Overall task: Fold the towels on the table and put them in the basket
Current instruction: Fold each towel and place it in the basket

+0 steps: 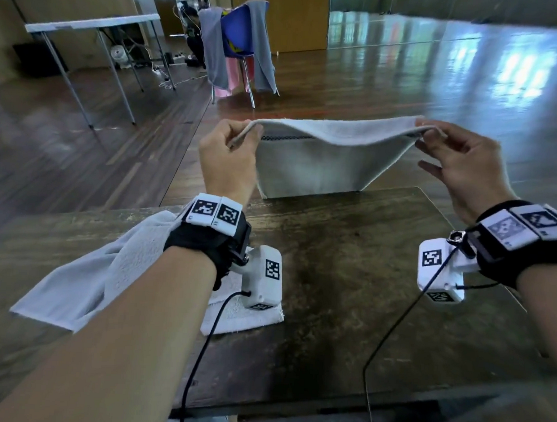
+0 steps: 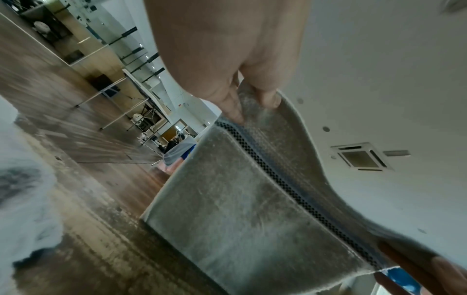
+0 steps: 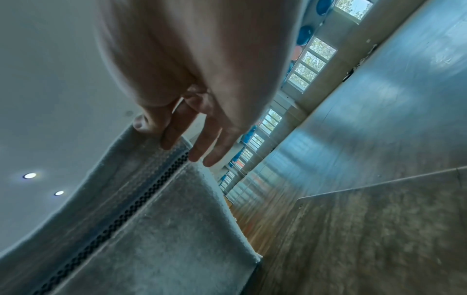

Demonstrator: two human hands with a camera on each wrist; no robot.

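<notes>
I hold a white towel (image 1: 321, 161) with a dark checked stripe up over the far part of the table; its lower edge touches the tabletop. My left hand (image 1: 242, 138) pinches its top left corner, and my right hand (image 1: 428, 131) pinches the top right corner between thumb and forefinger, other fingers loose. The left wrist view shows the towel (image 2: 240, 209) hanging from my left hand (image 2: 252, 107). In the right wrist view my right hand (image 3: 154, 131) pinches the towel (image 3: 156, 229) by its edge. Another white towel (image 1: 83, 281) lies crumpled under my left forearm. No basket is in view.
The dark wooden table (image 1: 347, 295) ends just beyond the held towel. Behind it stands a blue chair (image 1: 238, 37) draped with grey and pink cloths. A white folding table (image 1: 93, 23) is at the far left. Polished wooden floor lies all around.
</notes>
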